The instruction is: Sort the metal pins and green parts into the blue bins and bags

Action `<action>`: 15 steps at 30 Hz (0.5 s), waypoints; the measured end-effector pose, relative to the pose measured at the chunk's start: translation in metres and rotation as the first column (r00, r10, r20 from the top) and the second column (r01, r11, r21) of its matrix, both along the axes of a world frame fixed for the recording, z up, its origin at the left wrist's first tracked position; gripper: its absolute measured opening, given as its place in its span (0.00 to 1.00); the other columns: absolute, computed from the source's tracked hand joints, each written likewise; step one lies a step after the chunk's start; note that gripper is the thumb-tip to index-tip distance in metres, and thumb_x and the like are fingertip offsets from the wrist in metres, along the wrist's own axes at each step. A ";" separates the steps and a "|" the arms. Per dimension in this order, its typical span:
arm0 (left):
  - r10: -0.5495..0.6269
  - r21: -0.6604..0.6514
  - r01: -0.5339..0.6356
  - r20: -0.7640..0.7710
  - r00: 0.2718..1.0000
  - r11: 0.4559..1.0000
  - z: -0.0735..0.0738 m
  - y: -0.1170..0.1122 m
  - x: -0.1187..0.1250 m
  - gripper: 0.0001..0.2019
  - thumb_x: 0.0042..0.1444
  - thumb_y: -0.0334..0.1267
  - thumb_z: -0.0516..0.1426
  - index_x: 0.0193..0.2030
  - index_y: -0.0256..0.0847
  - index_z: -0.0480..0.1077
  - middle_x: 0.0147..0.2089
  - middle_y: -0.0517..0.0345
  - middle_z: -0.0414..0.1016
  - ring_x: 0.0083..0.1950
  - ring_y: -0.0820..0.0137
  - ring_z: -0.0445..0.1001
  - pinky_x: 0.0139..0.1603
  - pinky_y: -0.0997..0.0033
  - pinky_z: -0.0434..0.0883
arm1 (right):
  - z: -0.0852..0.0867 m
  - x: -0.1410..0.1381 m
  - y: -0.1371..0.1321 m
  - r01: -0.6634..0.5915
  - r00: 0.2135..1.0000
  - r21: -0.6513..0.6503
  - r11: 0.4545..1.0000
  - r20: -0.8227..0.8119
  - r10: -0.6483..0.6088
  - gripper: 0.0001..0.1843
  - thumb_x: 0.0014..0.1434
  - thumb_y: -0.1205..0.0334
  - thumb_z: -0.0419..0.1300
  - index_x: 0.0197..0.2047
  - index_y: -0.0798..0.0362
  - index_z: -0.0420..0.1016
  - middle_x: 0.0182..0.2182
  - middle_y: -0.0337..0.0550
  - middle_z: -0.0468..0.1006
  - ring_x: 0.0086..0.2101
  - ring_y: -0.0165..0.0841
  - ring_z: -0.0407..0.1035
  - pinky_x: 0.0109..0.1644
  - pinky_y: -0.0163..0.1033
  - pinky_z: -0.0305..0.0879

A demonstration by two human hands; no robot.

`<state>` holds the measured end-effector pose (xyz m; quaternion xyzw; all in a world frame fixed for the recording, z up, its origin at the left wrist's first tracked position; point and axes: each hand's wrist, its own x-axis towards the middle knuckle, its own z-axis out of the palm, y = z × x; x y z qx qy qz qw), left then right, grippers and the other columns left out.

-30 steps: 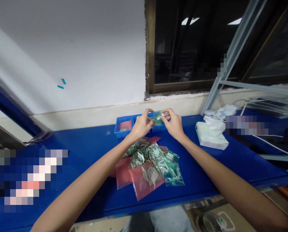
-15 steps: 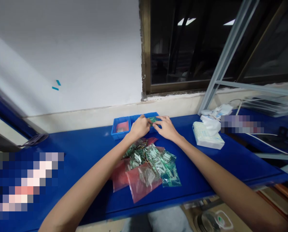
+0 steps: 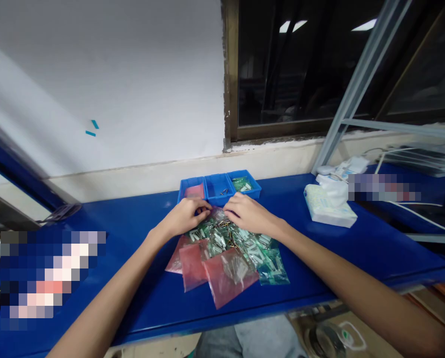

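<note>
My left hand (image 3: 188, 217) is at the far left edge of a pile of small plastic bags (image 3: 229, 241), fingers curled in. Across from it, my right hand (image 3: 249, 214) bends its fingers down over the pile's far side. A pinkish see-through bag (image 3: 218, 214) lies between the fingertips of both hands, which appear closed on its edges; the fingertips are partly hidden. Green-tinted bags with silvery pins lie in the pile, and red bags (image 3: 229, 278) spread toward me. Just behind the hands stand three blue bins.
The left bin (image 3: 185, 182) holds a red bag, the middle bin (image 3: 217, 182) a few small metal pieces, the right bin (image 3: 257, 189) green bags. A tissue pack (image 3: 330, 206) sits to the right on the blue table (image 3: 133, 248). A metal frame (image 3: 360, 89) rises by the window.
Both hands have left the right bin, where they were handling a green bag, and come back toward me to the pile. That bin now shows green bags inside. The view has shifted slightly.
</note>
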<state>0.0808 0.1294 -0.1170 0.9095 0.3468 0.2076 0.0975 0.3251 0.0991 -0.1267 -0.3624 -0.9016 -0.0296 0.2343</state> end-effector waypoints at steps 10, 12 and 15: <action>-0.006 0.068 0.022 -0.229 0.974 0.997 -0.011 -0.004 0.006 0.13 0.66 0.33 0.51 0.47 0.39 0.76 0.45 0.49 0.78 0.44 0.63 0.77 0.45 0.65 0.72 | -0.010 -0.007 -0.003 -0.037 0.999 -0.088 0.995 0.007 0.037 0.15 0.70 0.64 0.52 0.40 0.55 0.80 0.37 0.48 0.79 0.42 0.37 0.70 0.53 0.45 0.61; 0.024 0.073 -0.008 -0.215 0.976 0.997 -0.013 -0.004 0.007 0.13 0.67 0.34 0.50 0.47 0.38 0.75 0.43 0.48 0.78 0.43 0.63 0.77 0.45 0.65 0.72 | -0.011 -0.007 -0.003 -0.031 0.999 -0.080 0.996 0.008 0.032 0.15 0.70 0.63 0.51 0.41 0.55 0.80 0.38 0.48 0.79 0.42 0.37 0.70 0.52 0.45 0.62; 0.101 0.068 -0.090 -0.191 0.976 0.994 -0.016 -0.005 0.008 0.12 0.68 0.36 0.50 0.49 0.37 0.73 0.41 0.48 0.78 0.39 0.63 0.78 0.42 0.65 0.72 | -0.014 -0.007 -0.003 -0.010 1.000 -0.063 0.998 0.018 0.011 0.16 0.71 0.62 0.50 0.41 0.55 0.80 0.38 0.49 0.79 0.42 0.38 0.69 0.52 0.45 0.62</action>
